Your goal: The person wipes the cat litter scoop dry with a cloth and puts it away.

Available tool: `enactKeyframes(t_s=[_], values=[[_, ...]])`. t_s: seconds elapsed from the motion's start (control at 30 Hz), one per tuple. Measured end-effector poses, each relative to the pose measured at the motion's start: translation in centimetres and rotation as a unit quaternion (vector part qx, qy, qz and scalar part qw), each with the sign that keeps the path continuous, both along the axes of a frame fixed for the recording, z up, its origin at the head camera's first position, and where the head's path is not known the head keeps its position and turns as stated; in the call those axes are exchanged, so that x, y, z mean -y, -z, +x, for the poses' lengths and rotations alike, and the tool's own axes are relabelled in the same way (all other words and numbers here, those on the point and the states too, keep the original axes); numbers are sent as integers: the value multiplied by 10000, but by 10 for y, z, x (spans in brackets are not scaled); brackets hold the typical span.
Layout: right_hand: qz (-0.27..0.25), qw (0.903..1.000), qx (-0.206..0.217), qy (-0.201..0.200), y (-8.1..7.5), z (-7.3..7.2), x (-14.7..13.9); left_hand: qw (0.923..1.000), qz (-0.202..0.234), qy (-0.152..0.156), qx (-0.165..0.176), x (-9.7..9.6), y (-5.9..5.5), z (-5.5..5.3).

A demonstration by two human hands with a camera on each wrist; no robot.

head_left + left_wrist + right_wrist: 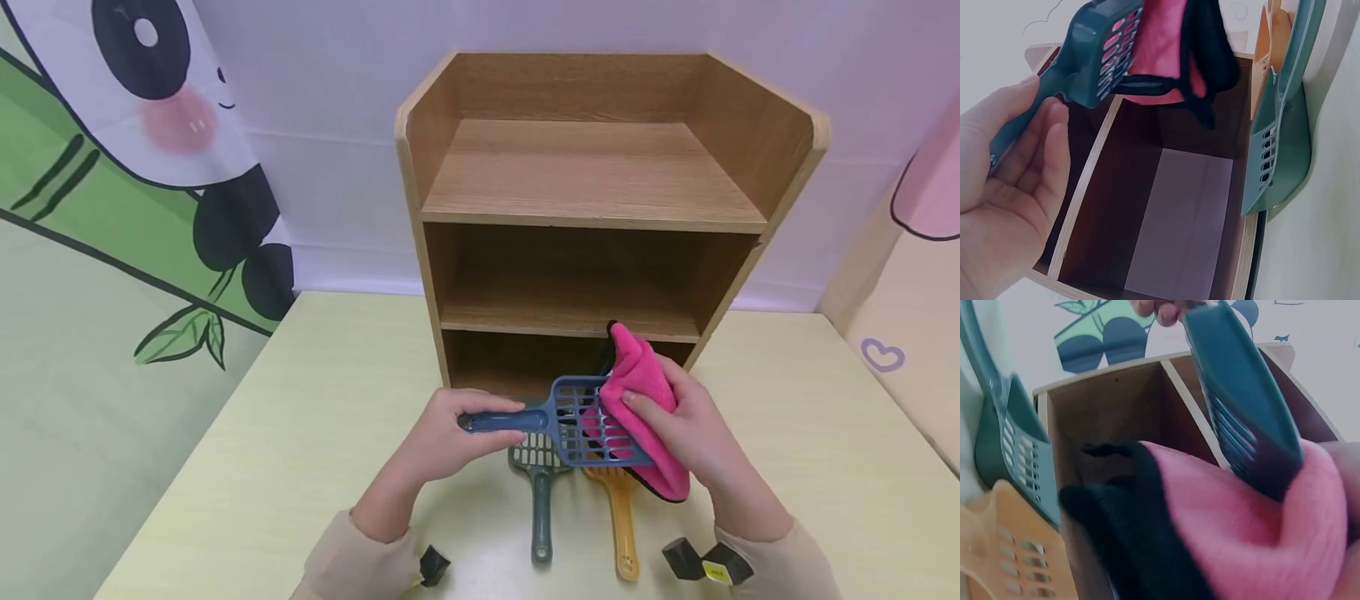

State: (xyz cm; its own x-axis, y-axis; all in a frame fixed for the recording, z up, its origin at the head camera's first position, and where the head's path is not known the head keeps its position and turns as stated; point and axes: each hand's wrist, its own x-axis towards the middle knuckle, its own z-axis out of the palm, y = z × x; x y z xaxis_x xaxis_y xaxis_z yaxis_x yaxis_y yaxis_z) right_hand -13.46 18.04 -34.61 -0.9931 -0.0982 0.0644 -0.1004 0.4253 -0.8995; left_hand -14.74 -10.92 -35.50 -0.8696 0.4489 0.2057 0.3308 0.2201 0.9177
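I noticed a beige left sleeve and a matching right sleeve, both ending at the wrist, with the left hand and right hand bare. An angular black block sat at the left wrist; two boxy black pieces sat at the right, one bearing a yellow label.

there's a blue slotted scoop held up over the counter, handle towards its left edge, crumpled pink cloth, black-trimmed, bunched against the scoop's head.
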Motion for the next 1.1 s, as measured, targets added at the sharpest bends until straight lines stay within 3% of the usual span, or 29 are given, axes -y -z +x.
enactKeyframes(t_s=[0.17, 0.3, 0.4, 0.5, 0.7, 0.83, 1.1], values=[[872, 9905, -858, -628, 5, 0, -1, 9994, -229, 248, -14, 1, 1, -1], [1439, 9691, -1681, -1088, 8, 3, 5, 9976, -361, 582, -44, 0, 2, 1], [1761, 9524, -2026, -1445, 9, 6, 15, 9948, -509, 849, -253, -4, 3, 4], [2037, 9463, -1960, -1570, 8, 10, 23, 9917, -665, 981, -503, -7, 3, 7], [2444, 9431, -1768, -1400, 6, 11, 23, 9898, -702, 1017, -710, -9, 2, 9], [2609, 9394, -1815, -1281, 6, 10, 20, 9919, -656, 884, -638, -9, 2, 9], [2476, 9436, -1967, -982, 3, 5, 3, 9959, -486, 513, -572, -2, -3, 6]])
